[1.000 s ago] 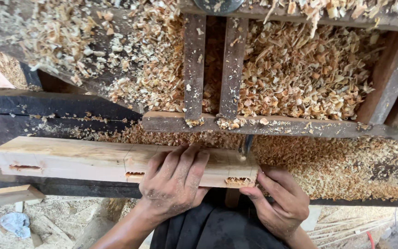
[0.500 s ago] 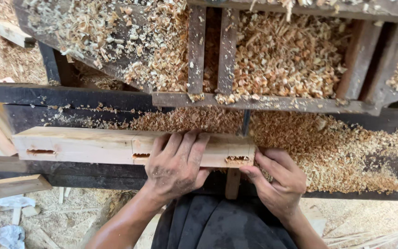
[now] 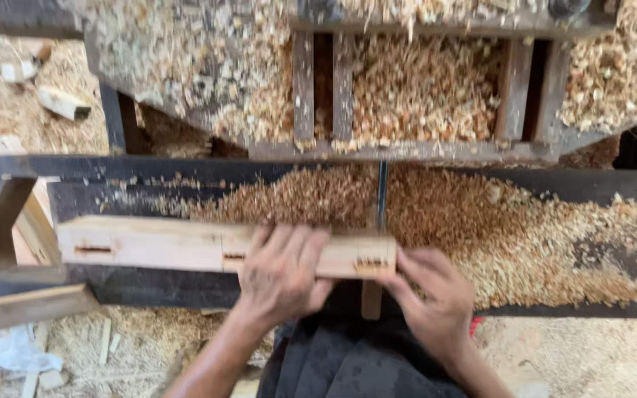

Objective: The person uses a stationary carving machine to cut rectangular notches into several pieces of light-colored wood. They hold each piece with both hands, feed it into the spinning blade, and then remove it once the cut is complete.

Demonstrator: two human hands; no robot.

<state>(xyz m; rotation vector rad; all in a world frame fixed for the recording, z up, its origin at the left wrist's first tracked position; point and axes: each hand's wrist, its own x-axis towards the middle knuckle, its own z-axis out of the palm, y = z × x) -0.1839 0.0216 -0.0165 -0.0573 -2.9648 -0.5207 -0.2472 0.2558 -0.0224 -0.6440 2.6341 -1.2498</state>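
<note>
1. Two bare hands work one workpiece. Left hand lies palm down, fingers spread flat and extended over the top face of a pale rectangular length of sawn timber; it presses on the wood without wrapping round it.
2. Right hand sits at the timber's right end, fingers loosely curved, fingertips touching the end and near face. Whether it grips the end or only steadies it: cannot tell, view is blurred.
3. Pale timber lies horizontally across a dark, flat machine bed, long axis left to right. Three small dark slots show on its near face: one near the left end, one just beside the left hand, one at the right end.
4. Thin dark vertical blade or rod stands just behind the timber's right end, rising out of a heap of tan wood shavings that covers the bed to the right and behind.
5. Narrow upright wooden peg shows below the timber, between the two hands.
6. Behind the bed: dark slatted wooden frame, packed with more shavings.
7. Lower left: loose light plank lies tilted just below the bed edge; crumpled white plastic scrap on the littered floor beneath it.
8. Dark cloth garment fills bottom centre, between the forearms.
</note>
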